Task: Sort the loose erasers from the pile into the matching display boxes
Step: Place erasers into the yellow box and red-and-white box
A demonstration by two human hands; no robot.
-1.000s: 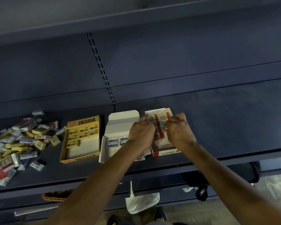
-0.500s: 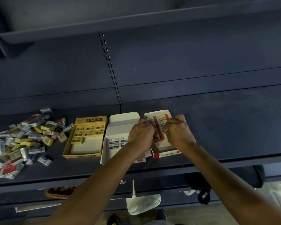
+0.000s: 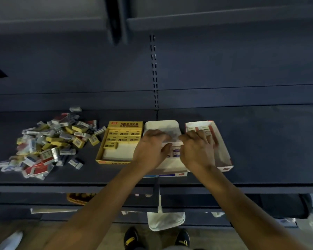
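L hand (image 3: 152, 148) is laid over white box (image 3: 161, 126), fingers bent; any grip can't be told. R hand (image 3: 197, 150) is spread flat, fingers inside red-edged box (image 3: 223, 154). Eraser pile (image 3: 49, 141) is seen far L on shelf (image 3: 260, 141), beyond yellow box (image 3: 119, 153).

A dark blue-grey metal shelf (image 3: 269, 145) stands in dim light, backed by a matching panel (image 3: 242, 60) with a slotted upright strip (image 3: 154, 73). Another shelf (image 3: 224, 22) juts out above. Below, a wicker basket (image 3: 78, 199) sits over tan floor (image 3: 31, 230).
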